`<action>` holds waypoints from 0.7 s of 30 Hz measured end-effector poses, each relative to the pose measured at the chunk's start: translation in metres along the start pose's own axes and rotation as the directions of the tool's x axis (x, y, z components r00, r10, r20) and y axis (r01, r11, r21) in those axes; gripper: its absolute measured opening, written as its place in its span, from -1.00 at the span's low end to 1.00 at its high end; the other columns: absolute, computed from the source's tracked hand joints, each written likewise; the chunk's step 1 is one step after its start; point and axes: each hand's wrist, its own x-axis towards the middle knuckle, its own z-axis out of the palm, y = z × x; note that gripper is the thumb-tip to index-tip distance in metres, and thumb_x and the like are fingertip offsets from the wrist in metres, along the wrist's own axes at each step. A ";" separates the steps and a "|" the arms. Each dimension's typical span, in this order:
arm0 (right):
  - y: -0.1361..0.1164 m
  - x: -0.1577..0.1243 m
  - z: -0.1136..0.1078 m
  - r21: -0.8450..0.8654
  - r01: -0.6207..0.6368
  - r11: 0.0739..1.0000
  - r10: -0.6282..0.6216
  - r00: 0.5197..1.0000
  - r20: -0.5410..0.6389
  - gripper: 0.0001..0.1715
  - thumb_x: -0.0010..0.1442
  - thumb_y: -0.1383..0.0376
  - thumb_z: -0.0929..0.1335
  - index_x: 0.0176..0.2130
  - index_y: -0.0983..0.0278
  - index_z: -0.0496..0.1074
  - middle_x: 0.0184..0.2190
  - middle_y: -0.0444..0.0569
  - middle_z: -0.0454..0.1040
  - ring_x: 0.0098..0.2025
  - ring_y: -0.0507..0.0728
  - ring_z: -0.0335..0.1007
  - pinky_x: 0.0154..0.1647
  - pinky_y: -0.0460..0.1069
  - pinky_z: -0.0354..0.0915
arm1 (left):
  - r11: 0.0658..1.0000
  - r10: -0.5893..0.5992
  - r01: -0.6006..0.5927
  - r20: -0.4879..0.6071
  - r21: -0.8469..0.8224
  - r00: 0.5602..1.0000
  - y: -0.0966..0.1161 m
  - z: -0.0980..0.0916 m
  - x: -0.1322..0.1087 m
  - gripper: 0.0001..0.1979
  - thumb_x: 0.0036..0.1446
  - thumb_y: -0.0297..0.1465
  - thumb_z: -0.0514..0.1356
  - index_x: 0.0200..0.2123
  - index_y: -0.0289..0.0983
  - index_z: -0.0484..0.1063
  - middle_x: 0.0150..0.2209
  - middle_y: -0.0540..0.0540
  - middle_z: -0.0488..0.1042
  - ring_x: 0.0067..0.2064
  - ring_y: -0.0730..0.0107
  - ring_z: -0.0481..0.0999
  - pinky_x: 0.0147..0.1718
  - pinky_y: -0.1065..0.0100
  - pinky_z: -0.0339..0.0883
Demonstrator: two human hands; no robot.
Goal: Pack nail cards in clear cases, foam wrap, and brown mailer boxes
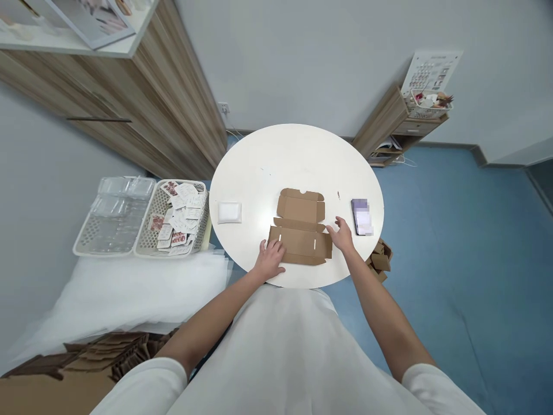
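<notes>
An unfolded brown cardboard box blank (298, 242) lies flat near the front of the round white table (294, 155). My left hand (270, 259) rests on its lower left corner, fingers spread. At the blank's right edge is my right hand (341, 234), with thumb and fingers apart and nothing between them; the thumb is close to the right side flap. A small white packet (229, 212) lies on the left of the table. Toward the right edge lies a phone (362, 217) with a partly blurred surface.
Left of the table, one white basket (200, 230) holds printed cards and another (86, 233) holds clear plastic cases. White sheets (147, 288) and stacked cardboard (82, 363) lie below them. Folded cardboard pieces (381, 262) stand beyond the table's right edge.
</notes>
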 end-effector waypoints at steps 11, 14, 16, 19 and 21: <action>-0.015 0.077 0.020 0.067 -0.023 0.998 0.005 0.968 0.249 -0.55 0.05 0.21 0.25 -0.06 0.31 0.33 -0.21 0.02 0.46 -0.16 0.10 0.36 -0.16 -0.03 0.21 | 0.986 -0.163 0.164 0.068 -0.019 0.984 0.015 0.010 0.016 -0.56 -0.06 -0.50 0.04 -0.04 -0.17 0.24 -0.07 -0.18 0.37 -0.08 0.15 0.36 0.08 -0.02 -0.27; -0.016 0.079 0.022 0.051 -0.010 0.999 -0.003 0.970 0.244 -0.56 0.02 0.29 0.25 -0.06 0.29 0.33 -0.31 -0.03 0.48 -0.25 0.09 0.37 -0.23 -0.04 0.22 | 0.984 -0.178 0.178 0.011 -0.008 0.984 0.015 0.008 0.019 -0.47 -0.07 -0.47 0.06 0.05 -0.22 0.16 0.08 -0.25 0.23 0.07 0.10 0.23 0.08 0.01 -0.22; -0.015 0.077 0.021 0.044 0.008 0.999 -0.017 0.973 0.228 -0.55 0.01 0.31 0.24 -0.06 0.27 0.33 -0.36 -0.05 0.48 -0.30 0.08 0.36 -0.29 -0.05 0.22 | 0.981 -0.188 0.189 -0.032 0.032 0.982 0.015 0.004 0.022 -0.38 -0.09 -0.43 0.10 0.11 -0.27 0.09 0.19 -0.30 0.04 0.20 0.05 0.01 0.08 0.01 -0.23; -0.014 0.071 0.016 0.046 0.035 0.998 -0.044 0.976 0.214 -0.55 0.00 0.31 0.24 -0.06 0.25 0.34 -0.41 -0.09 0.47 -0.34 0.07 0.35 -0.34 -0.07 0.21 | 0.977 -0.182 0.185 -0.043 0.105 0.982 0.012 -0.005 0.031 -0.21 -0.15 -0.36 0.17 0.18 -0.32 -0.04 0.26 -0.31 -0.20 0.26 0.00 -0.26 0.09 -0.03 -0.30; -0.013 0.067 0.012 0.047 0.049 0.998 -0.059 0.975 0.213 -0.56 0.00 0.31 0.24 -0.07 0.24 0.35 -0.44 -0.10 0.46 -0.36 0.06 0.34 -0.36 -0.07 0.20 | 0.976 -0.167 0.169 -0.028 0.137 0.986 0.010 -0.010 0.038 -0.12 -0.18 -0.32 0.21 0.21 -0.34 -0.12 0.27 -0.30 -0.28 0.26 -0.02 -0.35 0.10 -0.04 -0.35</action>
